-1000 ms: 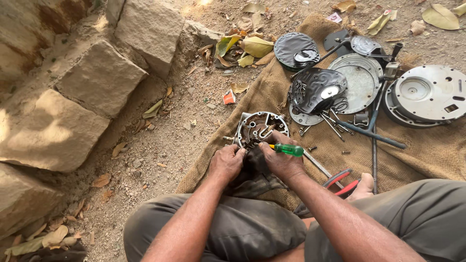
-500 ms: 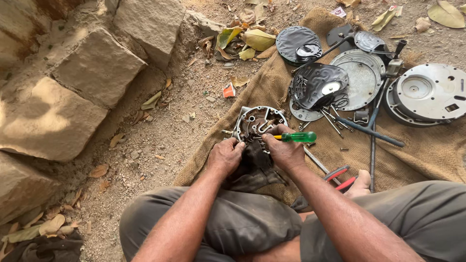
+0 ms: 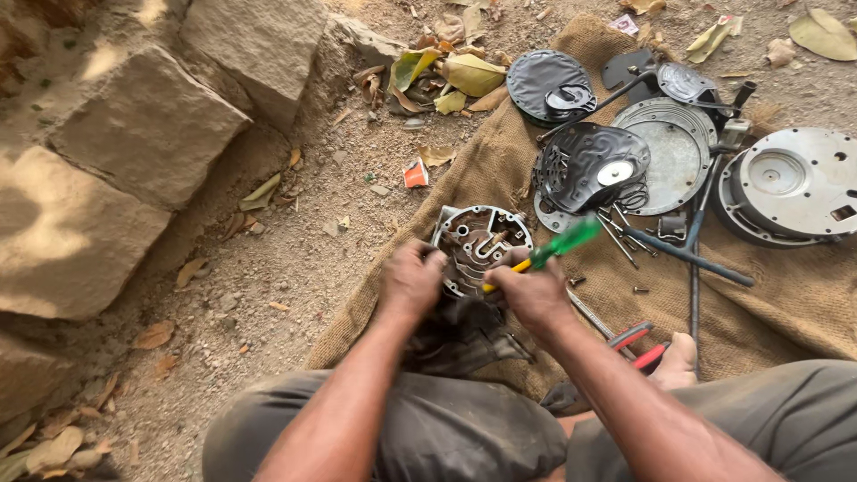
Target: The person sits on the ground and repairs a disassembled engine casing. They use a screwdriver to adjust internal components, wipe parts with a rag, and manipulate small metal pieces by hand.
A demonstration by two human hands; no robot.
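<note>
Person sits on the ground, head cam looking down at both hands over a burlap sheet (image 3: 500, 170).

L hand (image 3: 409, 278) is curled closed on the left edge of a round metal housing (image 3: 478, 243), steadying it. The housing sits on the sheet just in front of the knees, open face up w/ cast ribs showing.

R hand (image 3: 533, 293) is closed around a screwdriver (image 3: 546, 254) w/ green/yellow handle, blurred; handle points up-right, tip end down at the housing's lower right edge.

Behind, on the sheet: black diaphragm (image 3: 586, 165), round metal plate (image 3: 678, 152), grey cover (image 3: 794, 178), long rod (image 3: 683, 254), loose screws. Red-handled pliers (image 3: 638, 344) lie near the R forearm. Stone blocks (image 3: 143, 125) and dry leaves at left on dirt.
</note>
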